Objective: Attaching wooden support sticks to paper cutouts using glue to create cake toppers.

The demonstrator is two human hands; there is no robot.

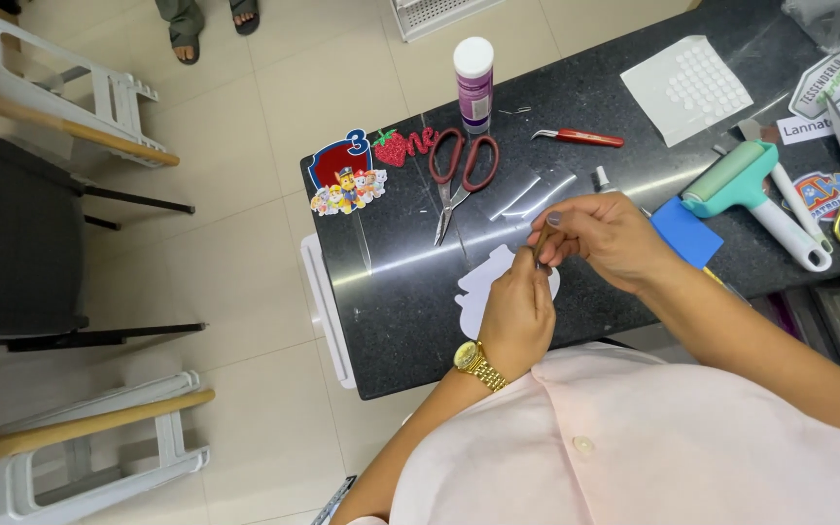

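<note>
1. Head view, hands: left hand [517,313], wearing a gold wristwatch [478,365], and right hand [603,236] meet over the middle of the black table [391,321]. Both sets of fingers are pinched together on a small thin stick [541,243], which stands between the fingertips, at 1 o'clock from the left hand and 9 o'clock from the right.
2. Head view, beneath the grip: a white cut-out shape [478,287] lies flat on the table, directly under the left hand.
3. Head view, surroundings: red-handled scissors [459,170] at 11 o'clock from the hands; a white-capped bottle [473,83] beyond them; a teal roller [746,190] and a blue square [687,231] at 3 o'clock; a cartoon cut-out [345,180] at 10 o'clock.
</note>
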